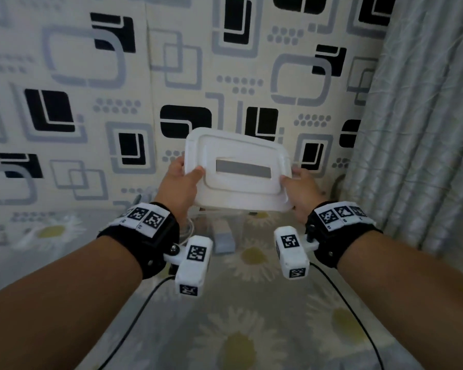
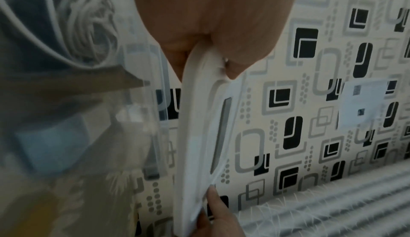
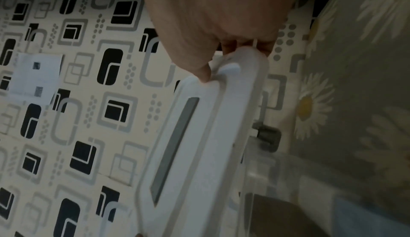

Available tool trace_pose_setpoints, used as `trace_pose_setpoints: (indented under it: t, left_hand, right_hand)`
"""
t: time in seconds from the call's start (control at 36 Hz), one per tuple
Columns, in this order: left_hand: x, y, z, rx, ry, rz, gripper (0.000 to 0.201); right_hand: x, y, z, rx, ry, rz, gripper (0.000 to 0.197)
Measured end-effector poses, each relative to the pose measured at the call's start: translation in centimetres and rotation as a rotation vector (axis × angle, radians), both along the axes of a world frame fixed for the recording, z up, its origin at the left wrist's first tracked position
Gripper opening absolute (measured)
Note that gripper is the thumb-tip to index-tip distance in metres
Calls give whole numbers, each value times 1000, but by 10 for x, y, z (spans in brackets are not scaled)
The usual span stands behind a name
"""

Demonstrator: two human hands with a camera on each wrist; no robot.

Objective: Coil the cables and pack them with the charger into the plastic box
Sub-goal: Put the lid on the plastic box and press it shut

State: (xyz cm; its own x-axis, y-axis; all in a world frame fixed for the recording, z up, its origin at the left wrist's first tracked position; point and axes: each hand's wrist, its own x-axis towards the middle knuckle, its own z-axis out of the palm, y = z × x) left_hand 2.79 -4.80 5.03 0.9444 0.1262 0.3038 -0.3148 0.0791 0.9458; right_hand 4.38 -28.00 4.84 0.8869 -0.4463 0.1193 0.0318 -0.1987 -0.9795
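Hands are gripping a white lid (image 1: 238, 169) by its short ends, left hand (image 1: 181, 182) at 9 o'clock, right hand (image 1: 301, 189) at 3 o'clock, fingers clamping its rim. Directly beneath, at 6 o'clock, the clear plastic box (image 2: 137, 109) is sitting on the daisy-print desk (image 1: 251, 316), holding coiled white cables (image 2: 88, 23) and a pale blue charger (image 2: 51, 146).

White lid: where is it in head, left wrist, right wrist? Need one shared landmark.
Head: white lid at centre, held between left hand and right hand.
Left wrist: centre, edge-on, running top to bottom.
Right wrist: centre to bottom, slanted.
Shared landmark: the lid's grey rectangular strip.
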Motion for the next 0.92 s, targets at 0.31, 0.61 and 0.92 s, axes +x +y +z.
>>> trace_pose_setpoints:
  t: [0.31, 0.61, 0.92]
  left_hand:
    - [20, 80, 2, 405, 45, 235, 34]
    - [33, 114, -16, 572, 113, 300, 29]
    - [40, 122, -21, 708, 206, 267, 40]
  right_hand:
    - [20, 41, 0, -103, -72, 21, 38]
    - [35, 70, -11, -129, -3, 57, 35]
    - [42, 75, -21, -213, 63, 55, 23]
